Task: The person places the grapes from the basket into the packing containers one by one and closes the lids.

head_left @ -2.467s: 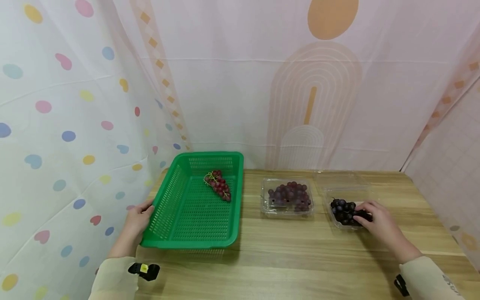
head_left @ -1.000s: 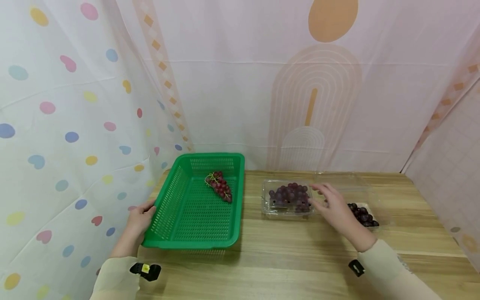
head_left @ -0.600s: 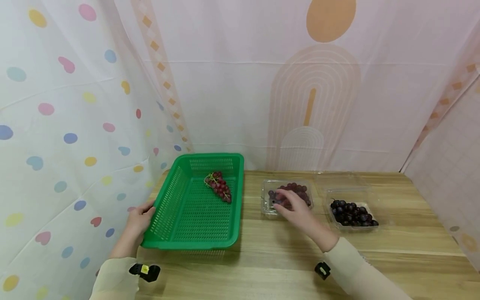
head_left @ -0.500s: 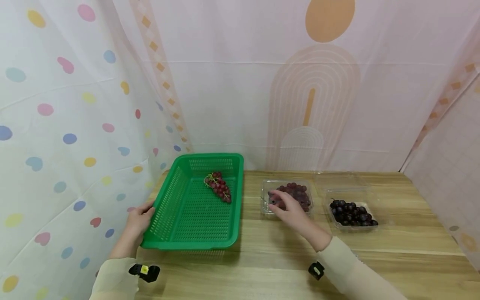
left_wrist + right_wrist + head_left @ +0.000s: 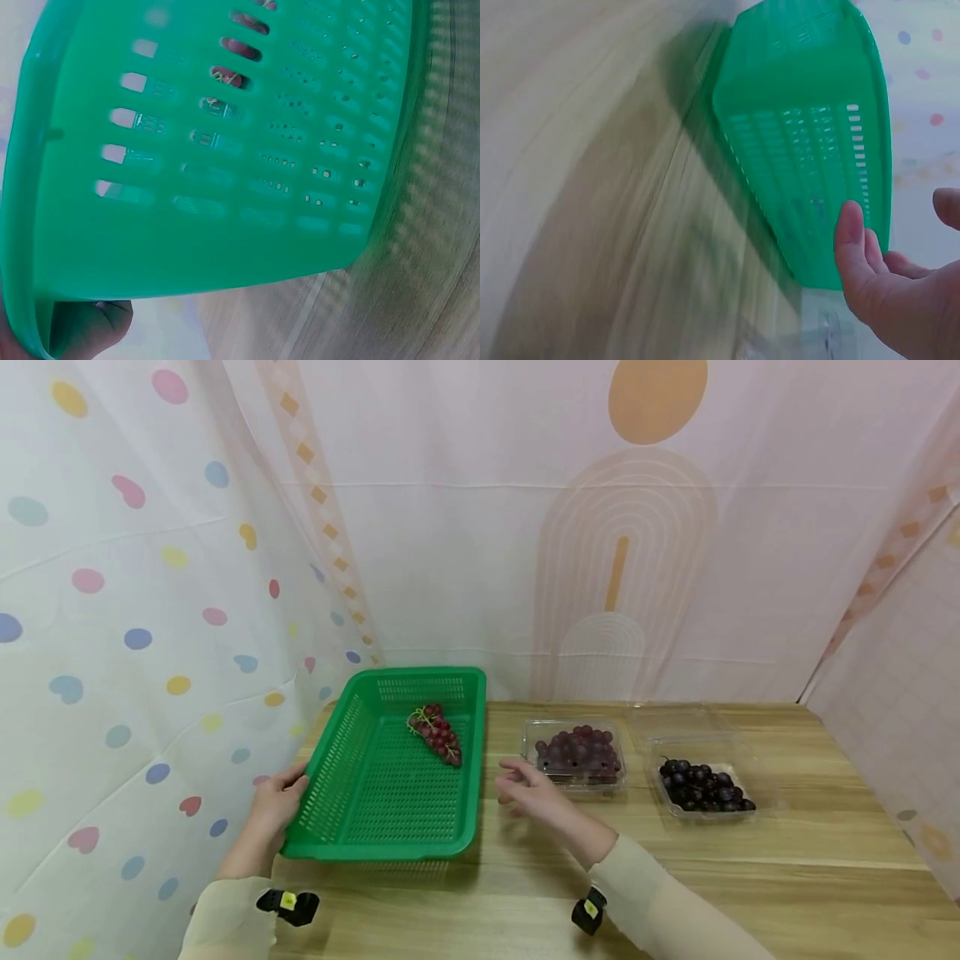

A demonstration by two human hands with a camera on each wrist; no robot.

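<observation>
Loosely curved right fingers (image 5: 849, 240) near basket (image 5: 477, 760)

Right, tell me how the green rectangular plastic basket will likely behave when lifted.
The basket is probably light for its size, its walls and base being perforated. It may flex slightly, since the slotted walls look thin. The bunch of red grapes inside could slide if tilted, with bare base beside it.

Basket (image 5: 397, 802): plain green
Left grapes (image 5: 438, 737): red, yellow-green stems (image 5: 420, 718)
Middle grapes (image 5: 577, 747): dusky purple-red
Right grapes (image 5: 697, 787): blue-black
Boxes (image 5: 562, 781): clear
Table (image 5: 510, 893): tan wood grain
Left curtain (image 5: 165, 664): white; pink, blue, yellow, red spots (image 5: 138, 638)
Far curtain (image 5: 450, 568): pale pink, peach arch (image 5: 581, 552), orange diamonds (image 5: 330, 532)
Sleeves (image 5: 232, 914): cream
</observation>
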